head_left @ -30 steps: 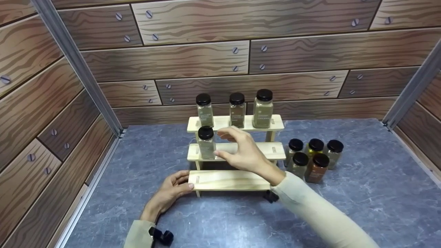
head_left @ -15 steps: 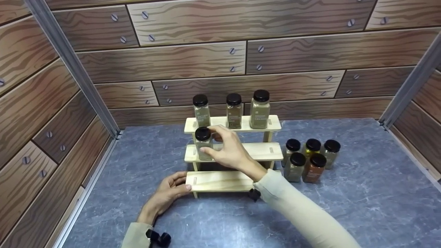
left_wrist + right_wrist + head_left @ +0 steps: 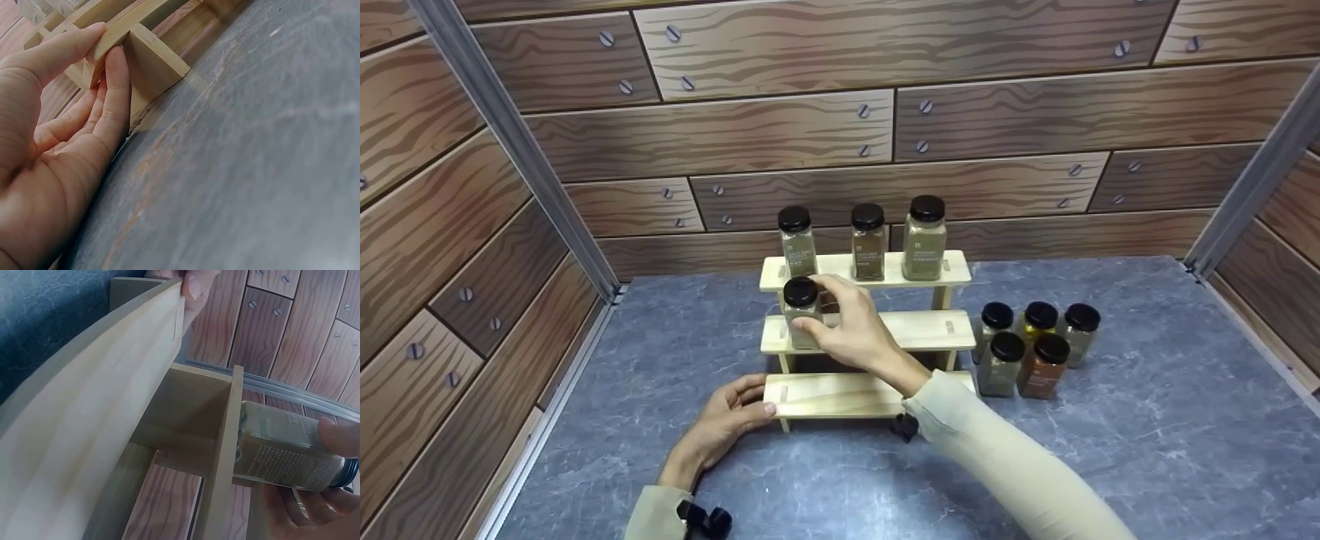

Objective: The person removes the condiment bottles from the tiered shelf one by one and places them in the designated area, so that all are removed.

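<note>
The right hand has closed in on the spice jar over the last second: thumb and fingers stood well spread a moment ago, the fingers clear of the jar, and now they curl round it, thumb on the near side and fingers behind. The gap is only as wide as the jar, so it looks to me like a proper hold rather than a passing touch.

The jar itself has hardly shifted. It stands upright at the left end of the middle shelf, its black lid showing above the thumb, and the right wrist view shows its base against the board. What has changed, I'd judge, is control: the jar no longer stands free, and its spot on the board can be adjusted.

Meanwhile the left hand stays where it was, pinching the left end of the lowest shelf, thumb on top and fingers beneath, which probably helps keep the shelves steady.

The three jars on the top shelf haven't moved, nor have the five jars grouped on the table to the right.
</note>
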### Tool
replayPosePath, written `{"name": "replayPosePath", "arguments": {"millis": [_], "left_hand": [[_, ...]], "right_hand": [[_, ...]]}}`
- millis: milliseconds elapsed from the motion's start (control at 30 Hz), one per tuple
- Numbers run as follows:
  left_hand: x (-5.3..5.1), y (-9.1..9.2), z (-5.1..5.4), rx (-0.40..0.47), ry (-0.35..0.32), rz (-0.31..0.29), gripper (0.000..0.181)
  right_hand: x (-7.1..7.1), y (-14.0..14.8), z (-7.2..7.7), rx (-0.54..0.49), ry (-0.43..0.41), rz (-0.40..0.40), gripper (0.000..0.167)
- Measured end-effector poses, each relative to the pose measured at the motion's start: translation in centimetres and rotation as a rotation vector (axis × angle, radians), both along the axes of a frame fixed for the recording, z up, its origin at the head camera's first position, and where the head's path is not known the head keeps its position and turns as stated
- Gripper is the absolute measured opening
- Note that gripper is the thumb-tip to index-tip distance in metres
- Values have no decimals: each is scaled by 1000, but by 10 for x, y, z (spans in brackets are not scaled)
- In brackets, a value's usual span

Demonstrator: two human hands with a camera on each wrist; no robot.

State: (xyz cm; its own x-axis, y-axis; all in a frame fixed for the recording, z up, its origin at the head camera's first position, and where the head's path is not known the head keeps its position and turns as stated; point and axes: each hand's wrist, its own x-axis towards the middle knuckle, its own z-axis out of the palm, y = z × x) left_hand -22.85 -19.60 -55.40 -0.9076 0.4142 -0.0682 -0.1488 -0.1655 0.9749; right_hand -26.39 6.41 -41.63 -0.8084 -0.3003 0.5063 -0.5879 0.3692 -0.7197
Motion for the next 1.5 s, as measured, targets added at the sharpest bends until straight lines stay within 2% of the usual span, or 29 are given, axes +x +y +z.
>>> {"name": "replayPosePath", "arguments": {"millis": [333,600,900,1133,1367,1500], "left_hand": [[0,0,0,3,-5,6,71],[1,-1,1,9,-13,6,72],[0,-1,2,11,-2,-5,72],[0,-2,2,-9,7,-11,72],[0,-2,1,-2,8,-3,72],[0,-1,1,-3,11,-5,70]], "right_hand": [[12,18,4,-43,-8,17,49],[19,36,8,-41,8,25,50],[23,51,7,-43,-2,4,55],[28,62,5,-42,32,-8,55],[32,76,8,-70,10,-3,53],[33,87,7,-62,4,-40,54]]}}
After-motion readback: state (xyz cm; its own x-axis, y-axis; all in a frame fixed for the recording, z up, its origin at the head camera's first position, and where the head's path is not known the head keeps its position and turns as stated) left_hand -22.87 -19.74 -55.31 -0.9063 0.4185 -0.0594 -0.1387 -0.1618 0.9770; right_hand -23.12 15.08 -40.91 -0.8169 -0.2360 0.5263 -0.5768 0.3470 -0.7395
